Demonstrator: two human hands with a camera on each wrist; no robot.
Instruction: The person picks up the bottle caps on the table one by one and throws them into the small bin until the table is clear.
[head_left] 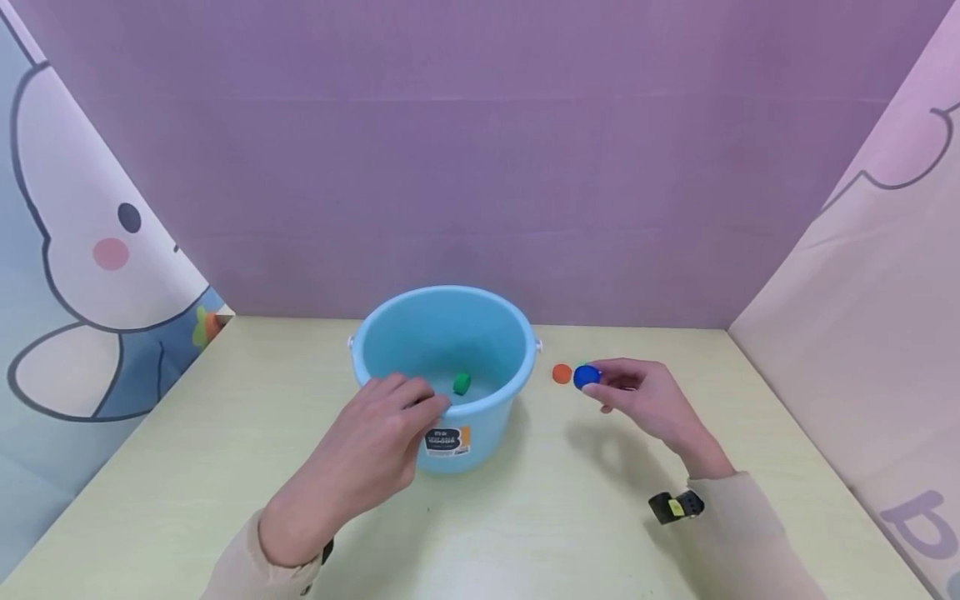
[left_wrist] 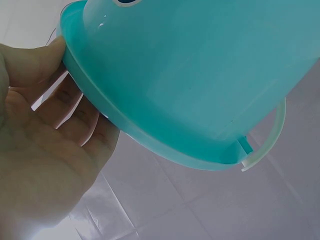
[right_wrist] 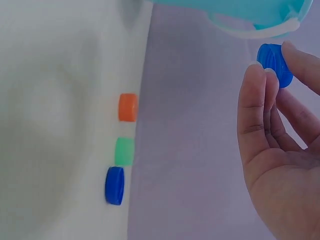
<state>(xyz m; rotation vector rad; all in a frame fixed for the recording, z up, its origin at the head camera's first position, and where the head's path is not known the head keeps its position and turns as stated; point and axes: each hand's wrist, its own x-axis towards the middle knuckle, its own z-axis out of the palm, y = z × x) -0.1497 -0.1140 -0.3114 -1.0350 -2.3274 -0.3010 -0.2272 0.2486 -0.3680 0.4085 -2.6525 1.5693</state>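
Observation:
A light blue bucket [head_left: 483, 433] stands upright on the table with a green bottle cap [head_left: 462, 384] lying inside on its bottom. My left hand [head_left: 375, 437] grips the bucket's near rim; in the left wrist view the thumb [left_wrist: 37, 65] and fingers are on either side of that rim. Right of the bucket, my right hand [head_left: 652, 402] pinches a blue bottle cap [right_wrist: 276, 65] between thumb and fingertips, raised above the table. Below it on the table are an orange cap [right_wrist: 127, 107], a light green cap [right_wrist: 124, 151] and a second blue cap [right_wrist: 114, 185], in a row.
The pale wooden table [head_left: 570, 533] ends at a purple backdrop [head_left: 480, 183]. Printed cloth walls [head_left: 82, 250] border it on the left and right. The bucket's white handle [left_wrist: 272, 137] hangs on its far side in the left wrist view.

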